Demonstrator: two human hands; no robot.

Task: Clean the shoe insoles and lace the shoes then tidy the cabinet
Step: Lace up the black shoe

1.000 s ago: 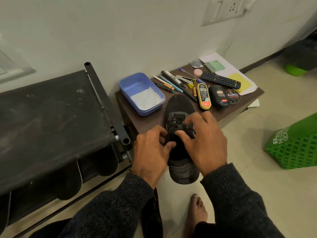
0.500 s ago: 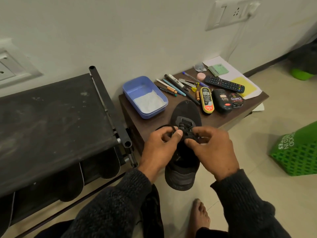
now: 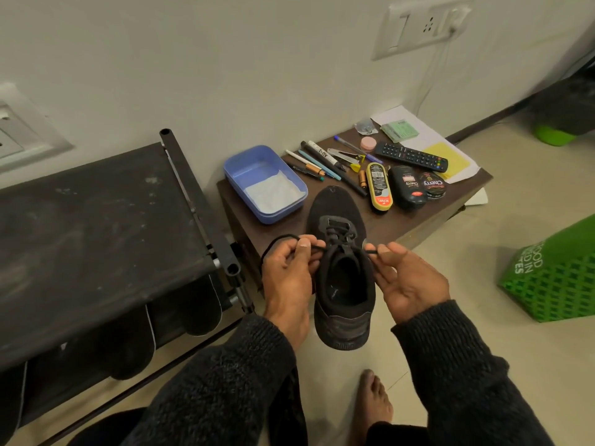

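A black shoe [image 3: 341, 278] lies with its toe on the small brown cabinet [image 3: 415, 220] and its heel hanging over the edge toward me. My left hand [image 3: 289, 275] pinches the black lace [image 3: 280, 239] on the shoe's left side, where it makes a loop. My right hand [image 3: 405, 281] pinches the other lace end at the shoe's right side. Both ends are pulled outward from the upper eyelets. Dark insoles [image 3: 199, 300] stand leaning under the black shoe rack [image 3: 96, 226] at the left.
On the cabinet sit a blue tub [image 3: 257, 169] with white cloth, several pens, shoe polish containers [image 3: 407, 186], a remote [image 3: 412, 156] and papers. A green basket [image 3: 553, 278] stands on the floor at right. My bare foot [image 3: 375, 403] is below the shoe.
Both hands have moved apart from over the shoe's tongue, drawing the lace ends out to either side. The shoe's opening is now uncovered.
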